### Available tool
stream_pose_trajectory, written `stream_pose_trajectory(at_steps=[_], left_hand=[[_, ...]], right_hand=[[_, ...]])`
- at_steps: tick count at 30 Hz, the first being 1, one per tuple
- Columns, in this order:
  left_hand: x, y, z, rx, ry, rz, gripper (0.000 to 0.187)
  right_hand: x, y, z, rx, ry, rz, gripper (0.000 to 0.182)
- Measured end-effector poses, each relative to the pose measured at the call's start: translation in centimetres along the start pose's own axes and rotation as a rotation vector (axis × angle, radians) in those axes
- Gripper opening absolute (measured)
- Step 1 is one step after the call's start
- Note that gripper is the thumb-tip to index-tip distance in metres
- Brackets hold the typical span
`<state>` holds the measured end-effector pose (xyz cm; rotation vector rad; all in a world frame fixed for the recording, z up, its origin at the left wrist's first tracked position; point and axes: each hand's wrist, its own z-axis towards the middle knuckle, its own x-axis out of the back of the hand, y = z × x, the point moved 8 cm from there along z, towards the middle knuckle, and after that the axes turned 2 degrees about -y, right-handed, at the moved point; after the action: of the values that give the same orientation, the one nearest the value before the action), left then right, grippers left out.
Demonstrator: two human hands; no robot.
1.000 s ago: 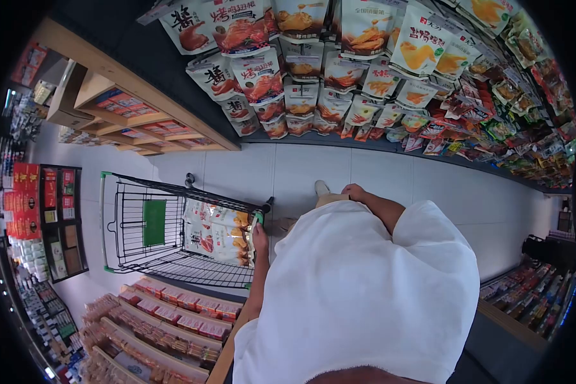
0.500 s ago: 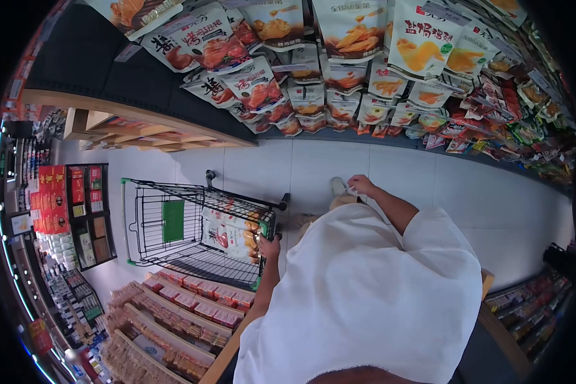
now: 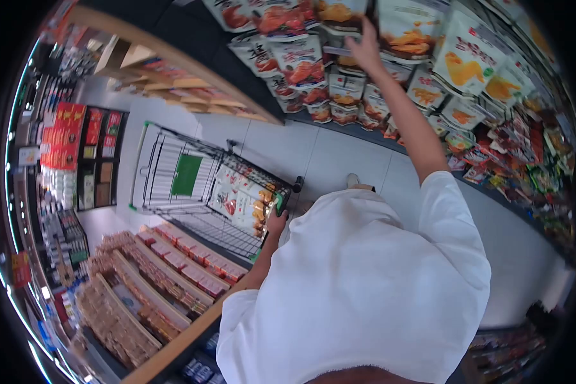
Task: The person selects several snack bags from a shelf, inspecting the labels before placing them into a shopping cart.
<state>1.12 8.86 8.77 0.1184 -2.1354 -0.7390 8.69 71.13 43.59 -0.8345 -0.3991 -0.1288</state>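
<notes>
My left hand [image 3: 276, 222] is wrapped round the near end of a black wire shopping cart [image 3: 166, 150] with green trim. Inside the cart lie white snack pouches [image 3: 230, 192] printed with pictures of food. Up at the shelf, my right hand [image 3: 366, 50] reaches in with thumb and fingers apart, holding nothing. It sits between a white pouch with golden-brown food on it [image 3: 411, 31] and a smaller white-and-brown pouch [image 3: 340, 13], fingertips close to both.
More hanging pouches with red pictures [image 3: 301, 61] fill the shelf to the left. Small colourful packets [image 3: 531, 137] crowd its right end. A rack of boxed goods [image 3: 179, 256] stands lower left, and a red display [image 3: 64, 134] lies beyond the cart. Pale floor tiles [image 3: 275, 144] run between.
My right hand has risen from beside my body to the pouches on the shelf, its fingers now spread. The view has turned slightly; my left hand keeps hold of the cart.
</notes>
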Motion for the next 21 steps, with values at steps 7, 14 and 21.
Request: stream_pose_trajectory(at_steps=[7, 14, 21], left_hand=[[3.0, 1.4, -4.7, -0.014, 0.392, -0.179, 0.041], [3.8, 0.8, -6.2, -0.047, 0.593, -0.276, 0.031], [4.5, 0.2, -5.7, 0.065, 0.54, -0.265, 0.026]], right_hand=[[-3.2, 5.7, 4.4, -0.306, 0.035, 0.166, 0.071], [-5.8, 4.7, 4.9, -0.377, -0.197, 0.256, 0.058], [-5.3, 2.9, 4.9, -0.346, -0.147, 0.041, 0.051]])
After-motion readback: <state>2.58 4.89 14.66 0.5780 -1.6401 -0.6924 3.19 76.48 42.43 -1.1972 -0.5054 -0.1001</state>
